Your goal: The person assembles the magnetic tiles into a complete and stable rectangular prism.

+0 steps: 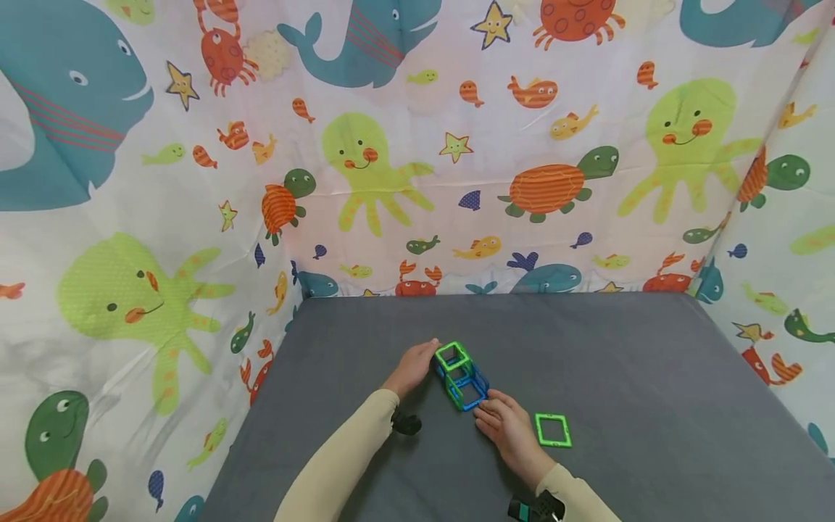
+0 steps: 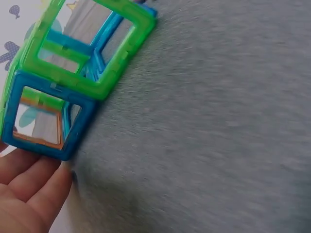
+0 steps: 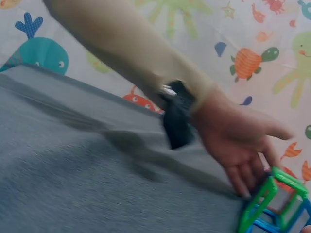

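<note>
A block built of green and blue square magnetic tiles (image 1: pixel 459 365) lies between the two hands on the grey tabletop. An orange tile edge shows through it in the left wrist view. At the block's far left end, my left hand (image 1: pixel 412 367) touches it with fairly straight fingers; its thumb stands apart in the right wrist view. Fingers of my right hand (image 1: pixel 512 429) hold the near right corner, with the thumb by the near end. In the right wrist view only a fingertip (image 3: pixel 306 228) of that hand shows, at the frame's edge.
One loose green square tile (image 1: pixel 570 433) lies flat to the right of the right hand. The grey tabletop (image 1: pixel 626 362) ends at the back against a curtain (image 1: pixel 457 239) printed with sea animals, which also hangs along both sides.
</note>
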{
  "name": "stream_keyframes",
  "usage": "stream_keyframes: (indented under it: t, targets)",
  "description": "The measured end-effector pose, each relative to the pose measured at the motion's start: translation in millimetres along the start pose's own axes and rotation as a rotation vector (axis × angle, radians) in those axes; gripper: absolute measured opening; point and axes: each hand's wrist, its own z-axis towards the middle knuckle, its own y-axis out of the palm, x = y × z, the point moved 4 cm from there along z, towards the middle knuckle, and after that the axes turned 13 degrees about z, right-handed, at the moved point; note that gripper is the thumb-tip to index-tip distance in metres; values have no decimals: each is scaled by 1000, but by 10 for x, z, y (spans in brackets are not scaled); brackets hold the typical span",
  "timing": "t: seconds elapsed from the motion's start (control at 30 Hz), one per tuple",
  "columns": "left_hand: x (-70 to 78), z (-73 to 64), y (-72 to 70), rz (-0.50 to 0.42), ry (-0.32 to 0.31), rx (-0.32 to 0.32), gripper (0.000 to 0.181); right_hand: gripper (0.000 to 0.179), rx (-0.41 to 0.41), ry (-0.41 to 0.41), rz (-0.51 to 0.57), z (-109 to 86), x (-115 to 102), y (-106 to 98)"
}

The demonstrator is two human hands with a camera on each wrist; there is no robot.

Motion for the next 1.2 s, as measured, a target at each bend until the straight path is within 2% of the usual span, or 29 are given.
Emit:
stream_keyframes:
  t: [0.13,0.27,0.47,0.8,0.93,1.2]
  targets:
    - [-67,-164,-9,-7,6,42,67,68,-73,4,-53,39,-114,-49]
    - [-91,-310,-4,39,39,100,62,72,-86,14,-107,122,-218,-112]
    - [-140,-441,58,57,87,104,61,75,-123,35,-159,236,-321,-188]
    - [-319,-429,136,29,142,22,85,73,-134,-18,-316,319,-359,-178]
    - [-358,-408,126,26,154,20,86,71,-113,-37,-374,329,-345,-157]
    - [-380,-402,79,25,153,7,81,66,-88,-46,-403,308,-292,-133]
